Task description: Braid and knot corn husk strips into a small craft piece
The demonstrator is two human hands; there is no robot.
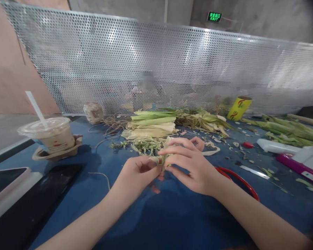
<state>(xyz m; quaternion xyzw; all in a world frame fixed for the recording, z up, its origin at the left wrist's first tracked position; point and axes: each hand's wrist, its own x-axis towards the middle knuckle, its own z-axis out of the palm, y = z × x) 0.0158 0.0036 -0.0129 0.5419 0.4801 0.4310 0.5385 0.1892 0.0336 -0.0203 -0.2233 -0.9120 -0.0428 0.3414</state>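
Our left hand (138, 172) and right hand (191, 166) pinch 1 pale-green leafy bundle (162, 161) | done: flat yellow-green husks (152, 126) stacked | seemingly left: thin green sprigs (146, 147), loose

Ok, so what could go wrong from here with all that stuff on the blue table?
The leafy piece at the fingertips of the left hand and right hand looks thin, so it might tear if pulled hard. The drink cup stands near the black slab; if knocked, it could spill that way. And the red cord lies beside the right forearm, which might snag it.
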